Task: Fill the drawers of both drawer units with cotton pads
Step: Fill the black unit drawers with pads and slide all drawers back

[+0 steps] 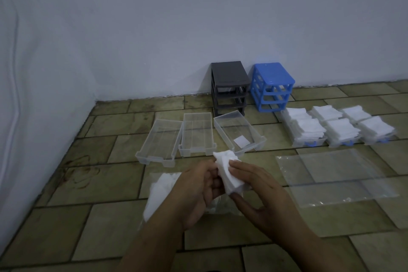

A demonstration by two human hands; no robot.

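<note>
On the tiled floor (106,223), at the left, lies a clear bag of cotton pads (157,192), partly hidden behind the left forearm. Beyond it three clear drawers stand in a row: the left drawer (160,141) and the middle drawer (196,133) hold nothing visible; the right drawer (239,133), set at an angle, holds one white pad (240,140) on its bottom.

At centre the left hand (198,192) and the right hand (262,192) together hold a stack of cotton pads (229,172) above the floor — left fingers curled round its near side, right thumb and fingers pinching its far side.

Against the wall stand the grey drawer unit (229,86) and, just beside it, the blue drawer unit (272,86), both frames without drawers.

Further right, three drawers heaped with pads (337,127) sit side by side — blue handles facing the viewer. Nearer lies a flat clear plastic bag (335,179).
</note>
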